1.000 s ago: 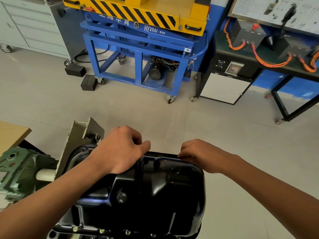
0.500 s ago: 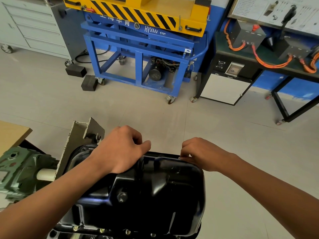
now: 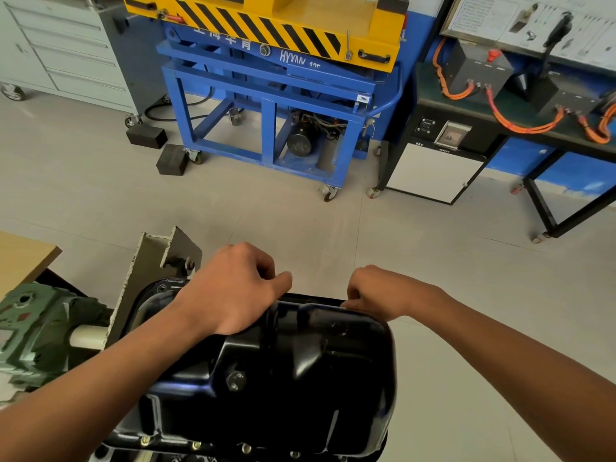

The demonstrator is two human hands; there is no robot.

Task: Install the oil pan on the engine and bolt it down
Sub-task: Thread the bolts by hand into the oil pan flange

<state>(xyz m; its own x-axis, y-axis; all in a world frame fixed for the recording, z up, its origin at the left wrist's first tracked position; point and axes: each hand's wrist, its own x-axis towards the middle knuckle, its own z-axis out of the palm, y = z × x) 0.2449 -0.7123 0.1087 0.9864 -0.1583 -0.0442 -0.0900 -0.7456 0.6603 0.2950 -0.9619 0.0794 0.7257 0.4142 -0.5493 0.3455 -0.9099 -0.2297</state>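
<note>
**Asker:** Where is the oil pan [image 3: 300,378]?

**Describer:** Low in the middle of the view, black and glossy. It sits open side down on the engine, which it almost wholly hides. Its long axis runs left to right, and a row of bolts [image 3: 246,447] shows along the near flange.

**Asker:** And the hands?

**Describer:** The left hand [image 3: 233,291] lies palm down on top, fingers curled over the far edge, thumb pointing right. The right hand [image 3: 383,291] is at the far rim, further right, with its fingers bunched together. Whether they pinch a bolt cannot be told.

**Asker:** What does the next move turn on?

**Describer:** Probably the far flange. It lies beyond and below both sets of fingertips, hidden behind the pan's top. The right hand looks the nearer to it.

**Asker:** Any change from a second ago?

**Describer:** Hardly any. The left hand keeps its hold. The right hand has only shifted its fingers slightly at the same spot. The pan has not moved.
</note>
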